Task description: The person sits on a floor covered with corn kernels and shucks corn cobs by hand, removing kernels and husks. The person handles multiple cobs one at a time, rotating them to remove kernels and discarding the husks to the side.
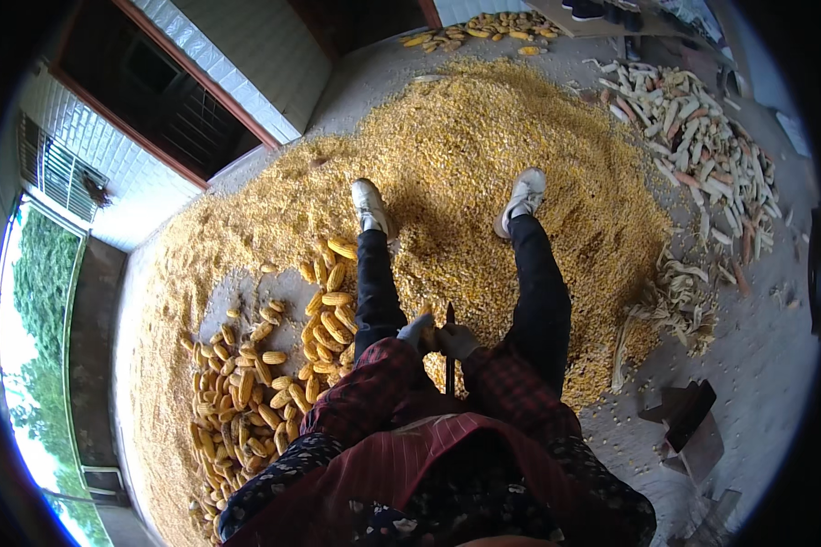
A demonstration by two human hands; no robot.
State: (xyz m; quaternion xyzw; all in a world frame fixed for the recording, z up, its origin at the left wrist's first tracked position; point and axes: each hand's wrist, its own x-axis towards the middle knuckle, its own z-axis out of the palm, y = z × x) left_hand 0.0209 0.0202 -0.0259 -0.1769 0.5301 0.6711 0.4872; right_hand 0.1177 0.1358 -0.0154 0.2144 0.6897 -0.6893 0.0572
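My left hand [414, 333], in a grey glove, grips a corn cob [426, 316] between my thighs. Close beside it, my gloved right hand [458, 340] is closed at a long dark pointed tool [450, 312]. The tool's tip points away from me, and its shaft shows again below the hand. My fingers and much of the cob are hard to make out. Loose corn kernels [462, 273] spread thickly under and around my outstretched legs. To my left lies a heap of unshelled yellow corn cobs [246, 390].
Stripped cobs [698, 137] are piled at the far right, with dry husks [684, 297] nearer. A dark folded object [687, 417] rests on the concrete floor at right. More cobs [492, 27] lie at the back. A doorway [171, 89] opens at left.
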